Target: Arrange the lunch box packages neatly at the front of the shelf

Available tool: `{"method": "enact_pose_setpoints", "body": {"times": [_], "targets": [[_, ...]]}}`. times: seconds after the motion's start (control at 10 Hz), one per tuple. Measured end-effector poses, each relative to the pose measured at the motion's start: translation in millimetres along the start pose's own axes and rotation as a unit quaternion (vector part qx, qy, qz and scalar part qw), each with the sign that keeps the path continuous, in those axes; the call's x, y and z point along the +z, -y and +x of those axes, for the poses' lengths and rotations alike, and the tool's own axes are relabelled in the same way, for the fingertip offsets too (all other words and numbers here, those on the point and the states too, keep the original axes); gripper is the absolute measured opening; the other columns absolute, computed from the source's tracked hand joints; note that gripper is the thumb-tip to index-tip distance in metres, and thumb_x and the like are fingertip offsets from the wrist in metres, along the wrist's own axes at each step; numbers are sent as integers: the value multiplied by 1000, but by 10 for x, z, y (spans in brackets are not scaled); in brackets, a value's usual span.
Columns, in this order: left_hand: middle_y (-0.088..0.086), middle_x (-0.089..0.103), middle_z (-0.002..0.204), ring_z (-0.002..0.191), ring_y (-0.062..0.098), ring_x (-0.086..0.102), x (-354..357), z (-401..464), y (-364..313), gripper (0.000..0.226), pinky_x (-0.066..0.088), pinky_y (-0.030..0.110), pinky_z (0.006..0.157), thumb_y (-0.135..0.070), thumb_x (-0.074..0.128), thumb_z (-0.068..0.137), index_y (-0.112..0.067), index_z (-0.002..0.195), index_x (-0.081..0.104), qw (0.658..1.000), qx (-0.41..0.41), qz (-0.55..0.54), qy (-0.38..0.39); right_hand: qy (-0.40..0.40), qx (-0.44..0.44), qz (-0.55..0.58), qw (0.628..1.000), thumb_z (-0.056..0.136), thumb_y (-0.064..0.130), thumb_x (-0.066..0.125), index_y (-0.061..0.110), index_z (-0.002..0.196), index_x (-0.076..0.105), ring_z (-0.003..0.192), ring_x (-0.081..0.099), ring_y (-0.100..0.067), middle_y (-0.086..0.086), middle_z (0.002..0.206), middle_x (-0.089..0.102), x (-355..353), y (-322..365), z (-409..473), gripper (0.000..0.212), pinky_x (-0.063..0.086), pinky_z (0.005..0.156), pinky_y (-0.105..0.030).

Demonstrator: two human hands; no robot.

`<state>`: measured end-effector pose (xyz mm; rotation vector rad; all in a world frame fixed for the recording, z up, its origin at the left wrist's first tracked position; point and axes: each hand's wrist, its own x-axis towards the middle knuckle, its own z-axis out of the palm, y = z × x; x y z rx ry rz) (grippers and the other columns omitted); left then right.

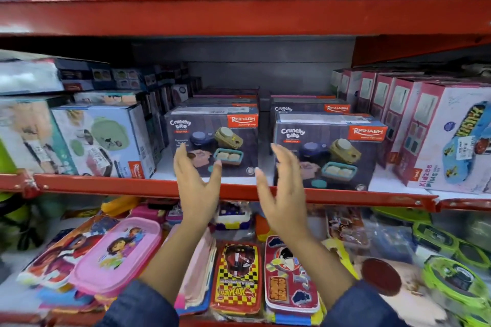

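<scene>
We log two dark Crunchy Bite lunch box packages (pixel 212 141) at the red shelf (pixel 106 184) front; left hand (pixel 195 186) and right hand (pixel 283 194) grip spread, empty.

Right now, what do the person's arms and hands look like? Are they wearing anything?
Both arms wear dark blue sleeves that look like denim, pushed back so the forearms are bare. The left hand and the right hand are bare too: no gloves, and no rings, watch or bracelets that I can see.
</scene>
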<state>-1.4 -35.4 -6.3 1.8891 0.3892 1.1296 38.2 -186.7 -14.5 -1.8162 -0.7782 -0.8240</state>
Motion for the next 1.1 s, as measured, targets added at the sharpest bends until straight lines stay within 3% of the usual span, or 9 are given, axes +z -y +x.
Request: {"method": "enact_pose_setpoints", "body": {"times": [0.1, 0.2, 0.3, 0.4, 0.7, 0.9, 1.0, 1.1], "targets": [[15, 9, 163, 150, 28, 8, -85, 225, 96, 78, 14, 44, 121, -32, 53, 96, -8, 153, 6, 999, -32, 3, 12, 78, 57, 24, 995, 98, 37, 50, 16, 154, 15, 150, 14, -10, -2, 163, 18, 303, 108, 147, 70, 13, 120, -20], [9, 3, 165, 151, 22, 0, -144, 409, 132, 76, 8, 39, 121, -36, 45, 99, -10, 154, 0, 997, -67, -2, 41, 99, 138, 30, 985, 97, 39, 51, 12, 155, -3, 152, 4, -15, -5, 165, 3, 485, 113, 320, 83, 9, 120, -28], [9, 15, 163, 150, 24, 14, -174, 517, 151, 73, 15, 41, 121, -40, 43, 99, -12, 154, 4, 995, -78, -8, 67, 121, 206, 20, 971, 96, 36, 54, 11, 154, -5, 151, 13, -22, -7, 165, 7, 548, 90, 460, 87, 15, 117, -29], [9, 19, 162, 149, 24, 19, -198, 567, 171, 73, 19, 42, 120, -43, 43, 98, -14, 154, 6, 993, -87, -19, 81, 136, 246, 26, 959, 95, 36, 55, 13, 155, -1, 147, 27, -26, -7, 162, 22, 542, 108, 497, 85, 27, 115, -39], [-1, 14, 163, 149, 15, 15, -425, 359, 239, 69, 14, 30, 117, -40, 43, 99, -19, 155, 8, 995, -53, -14, 84, 136, 238, 43, 961, 95, 34, 55, 18, 155, -2, 148, 21, -19, 0, 164, 16, 427, 306, 229, 84, 26, 119, -40], [-2, 15, 163, 149, 15, 15, -550, 289, 229, 70, 15, 36, 121, -41, 44, 99, -20, 155, 9, 995, -55, -23, 82, 146, 239, 61, 958, 96, 36, 55, 21, 155, -6, 150, 16, -17, 1, 165, 11, 375, 427, 132, 86, 21, 121, -38], [1, 8, 164, 151, 17, 7, -554, 256, 191, 73, 9, 36, 120, -42, 43, 99, -19, 155, 1, 995, -53, -21, 80, 154, 244, 71, 955, 95, 37, 55, 22, 155, -8, 151, 13, -16, 2, 165, 8, 316, 448, 141, 88, 18, 120, -35], [3, -6, 165, 151, 18, -10, -508, 233, 36, 76, -2, 35, 119, -43, 40, 99, -18, 154, -7, 998, -14, -7, 68, 112, 209, 48, 970, 96, 37, 54, 21, 155, -5, 151, 9, -14, 4, 165, 6, 207, 520, 227, 85, 13, 117, -29]]}}
